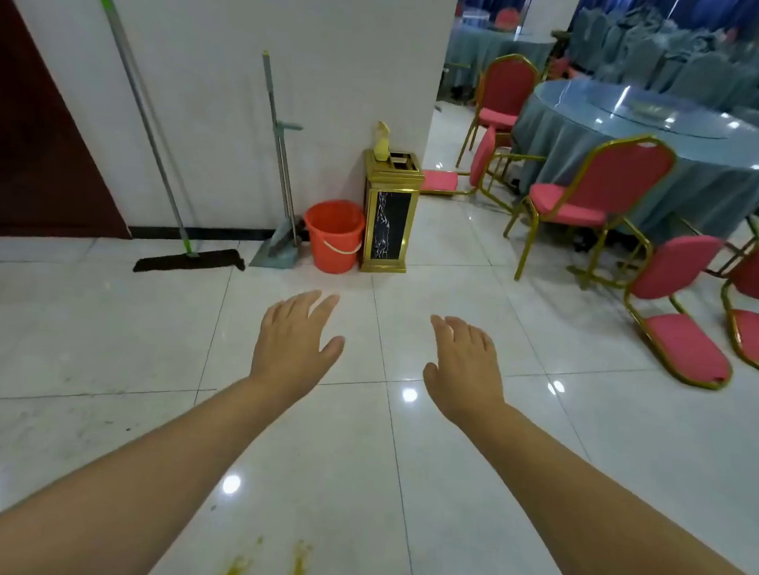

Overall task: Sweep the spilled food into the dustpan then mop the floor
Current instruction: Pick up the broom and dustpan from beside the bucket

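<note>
Yellow-orange food smears (297, 569) streak the white floor tiles at the bottom of the view, between my forearms. My left hand (293, 339) and my right hand (464, 367) are stretched out over the floor, palms down, fingers apart, holding nothing. Far ahead, a flat mop (188, 262) with a green and grey pole leans on the white wall. To its right a grey-green dustpan (277, 248) with a broom and a long handle stands against the same wall. An orange bucket (334, 234) sits beside the dustpan.
A gold and black bin (389, 211) stands at the wall's corner right of the bucket. Red chairs with gold frames, some tipped over (681, 313), surround a round table with a blue cloth (662, 141) at the right. A dark red door (28, 141) is at the left.
</note>
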Tool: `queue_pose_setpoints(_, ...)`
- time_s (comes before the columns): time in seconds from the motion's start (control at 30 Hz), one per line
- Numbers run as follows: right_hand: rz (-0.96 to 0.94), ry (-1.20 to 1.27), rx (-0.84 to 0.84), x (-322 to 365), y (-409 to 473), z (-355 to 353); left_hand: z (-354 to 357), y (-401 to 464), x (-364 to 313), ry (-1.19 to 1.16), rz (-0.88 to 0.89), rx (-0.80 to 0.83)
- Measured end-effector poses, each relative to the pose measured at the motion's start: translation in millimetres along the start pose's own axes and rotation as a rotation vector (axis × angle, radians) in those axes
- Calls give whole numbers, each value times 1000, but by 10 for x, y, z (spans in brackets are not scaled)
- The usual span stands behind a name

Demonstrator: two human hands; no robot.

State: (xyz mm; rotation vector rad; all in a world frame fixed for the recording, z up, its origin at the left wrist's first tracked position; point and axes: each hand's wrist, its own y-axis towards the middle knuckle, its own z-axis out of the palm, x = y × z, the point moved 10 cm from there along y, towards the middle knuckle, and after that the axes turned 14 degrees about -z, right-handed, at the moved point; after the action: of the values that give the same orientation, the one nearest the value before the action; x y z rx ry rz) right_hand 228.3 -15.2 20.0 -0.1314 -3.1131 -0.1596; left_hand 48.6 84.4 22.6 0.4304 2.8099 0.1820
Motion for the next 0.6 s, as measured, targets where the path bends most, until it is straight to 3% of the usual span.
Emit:
queue_pose_setpoints(0.23, -94, 40, 20, -882, 871, 115, 458, 747, -402, -61, -145, 44)
queue_pose_setpoints(0.6, -176, 86, 76, -1349, 2459, 569, 954, 1989, -62, -85, -376, 77)
